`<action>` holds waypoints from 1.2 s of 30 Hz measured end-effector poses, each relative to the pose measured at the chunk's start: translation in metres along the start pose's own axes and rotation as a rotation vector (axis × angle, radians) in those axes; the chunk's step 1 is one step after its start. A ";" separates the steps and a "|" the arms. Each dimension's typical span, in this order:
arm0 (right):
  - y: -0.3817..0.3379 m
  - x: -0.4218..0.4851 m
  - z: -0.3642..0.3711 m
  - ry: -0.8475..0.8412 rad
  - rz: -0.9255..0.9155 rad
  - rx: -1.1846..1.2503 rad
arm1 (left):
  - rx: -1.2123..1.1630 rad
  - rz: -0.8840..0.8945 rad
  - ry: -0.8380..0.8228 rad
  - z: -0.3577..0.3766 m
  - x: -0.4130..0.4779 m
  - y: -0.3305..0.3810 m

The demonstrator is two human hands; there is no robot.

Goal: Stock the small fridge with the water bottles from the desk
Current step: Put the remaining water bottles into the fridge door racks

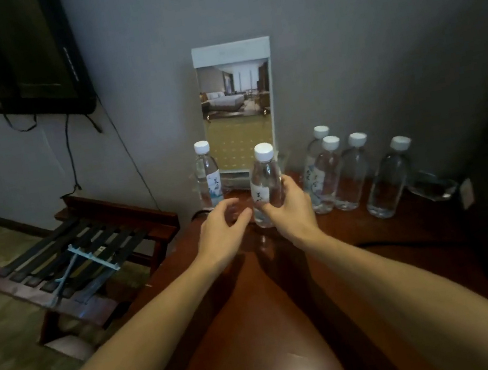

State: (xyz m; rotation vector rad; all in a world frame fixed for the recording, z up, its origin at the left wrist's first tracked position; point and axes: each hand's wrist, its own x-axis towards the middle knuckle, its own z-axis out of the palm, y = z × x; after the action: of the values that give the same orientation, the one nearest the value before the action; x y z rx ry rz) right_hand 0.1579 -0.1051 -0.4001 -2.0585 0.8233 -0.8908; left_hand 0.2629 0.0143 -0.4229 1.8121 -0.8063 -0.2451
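Six water bottles stand upright along the bench's [291, 322] far edge. The right hand [288, 209] is wrapped around one [266, 186], its long axis vertical, near the middle of that edge. The left hand [222, 225], half open and holding nothing, sits just beside it; the lone bottle [208, 176] toward the far left corner lies straight ahead of it, the nearer hand. No fridge shows.
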 end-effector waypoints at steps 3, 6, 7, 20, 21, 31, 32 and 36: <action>0.000 -0.033 -0.032 -0.006 -0.018 0.021 | -0.103 0.065 -0.106 0.012 -0.026 0.019; -0.002 -0.070 -0.066 0.028 -0.047 0.038 | -0.210 0.135 -0.190 0.026 -0.055 0.039; -0.003 -0.083 -0.079 0.032 -0.045 0.045 | -0.238 0.146 -0.206 0.031 -0.066 0.046; -0.011 -0.243 -0.238 0.273 -0.033 -0.019 | -0.396 0.298 -0.470 0.091 -0.208 0.149; -0.011 -0.253 -0.247 0.302 -0.036 -0.022 | -0.394 0.307 -0.489 0.095 -0.217 0.157; 0.007 -0.373 -0.359 0.610 -0.014 -0.161 | -0.477 0.406 -0.795 0.181 -0.321 0.235; 0.008 -0.384 -0.369 0.635 -0.006 -0.178 | -0.497 0.410 -0.833 0.189 -0.333 0.242; 0.011 -0.421 -0.400 0.738 0.036 -0.236 | -0.588 0.448 -0.957 0.216 -0.373 0.266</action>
State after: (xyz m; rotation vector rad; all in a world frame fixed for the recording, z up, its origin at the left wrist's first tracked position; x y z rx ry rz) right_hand -0.3944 0.0665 -0.3478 -1.8905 1.3961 -1.6368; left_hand -0.2374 0.0373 -0.3481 0.8619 -1.5663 -0.9763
